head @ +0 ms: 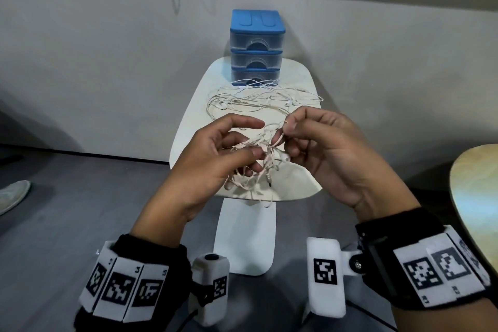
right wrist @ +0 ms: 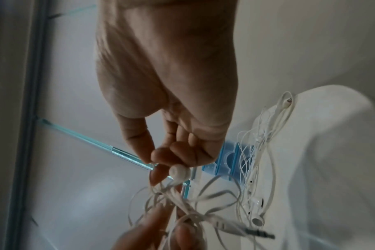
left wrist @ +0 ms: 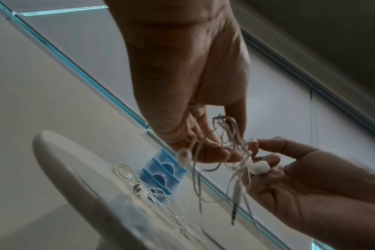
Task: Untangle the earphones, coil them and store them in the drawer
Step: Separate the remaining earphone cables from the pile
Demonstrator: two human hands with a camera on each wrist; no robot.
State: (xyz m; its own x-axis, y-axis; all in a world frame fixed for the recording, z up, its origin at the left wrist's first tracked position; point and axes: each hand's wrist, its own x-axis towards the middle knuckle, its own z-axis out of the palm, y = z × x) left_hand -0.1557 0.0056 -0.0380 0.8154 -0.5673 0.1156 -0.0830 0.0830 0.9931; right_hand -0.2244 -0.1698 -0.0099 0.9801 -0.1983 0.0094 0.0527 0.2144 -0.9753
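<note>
1. A small white tabletop (head: 293, 186) with rounded corners stands on grey floor (head: 80, 197) against a pale wall.
2. At its far end sits a blue plastic drawer unit (head: 256, 48) with three translucent drawers, all closed.
3. Thin white loose earphones (head: 258, 101) lie spread before it.
4. Above the near edge, the left hand (head: 213, 164) and right hand (head: 328, 148) pinch a knotted bundle of tangled earphones (head: 258, 162) between curled fingers (head: 289, 125); its plug dangles.
</note>
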